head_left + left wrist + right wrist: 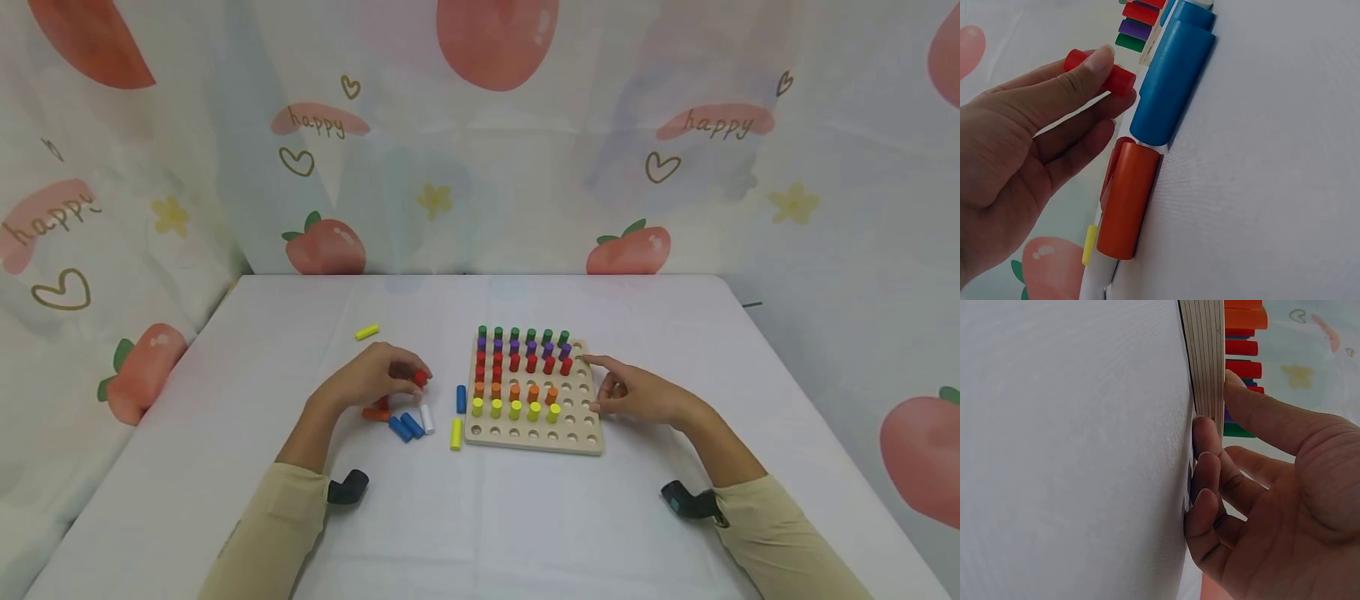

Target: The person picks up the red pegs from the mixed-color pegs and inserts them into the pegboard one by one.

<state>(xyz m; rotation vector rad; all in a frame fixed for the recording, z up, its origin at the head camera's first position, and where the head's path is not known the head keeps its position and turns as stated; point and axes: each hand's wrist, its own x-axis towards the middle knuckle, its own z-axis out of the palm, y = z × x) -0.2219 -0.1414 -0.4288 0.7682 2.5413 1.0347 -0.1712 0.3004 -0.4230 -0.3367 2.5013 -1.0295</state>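
My left hand (375, 375) pinches a red peg (1121, 81) between thumb and fingertips, raised above several loose pegs left of a wooden pegboard (487, 440). The peg lies sideways in the left wrist view. Standing in the board are rows of green, purple, red, orange and yellow pegs (515, 410). At the board's right edge, my right hand (637, 393) holds on with its thumb and index finger. The right wrist view has the thumb (1266, 415) over the board's top face and the other fingers curled beside its side.
Below the left hand lie blue pegs (412, 426), a white peg (427, 418), an orange peg (375, 414) and a partly hidden red one. A blue peg (461, 399) and a yellow peg (456, 434) lie beside the board. Farther back is another yellow peg (367, 332).
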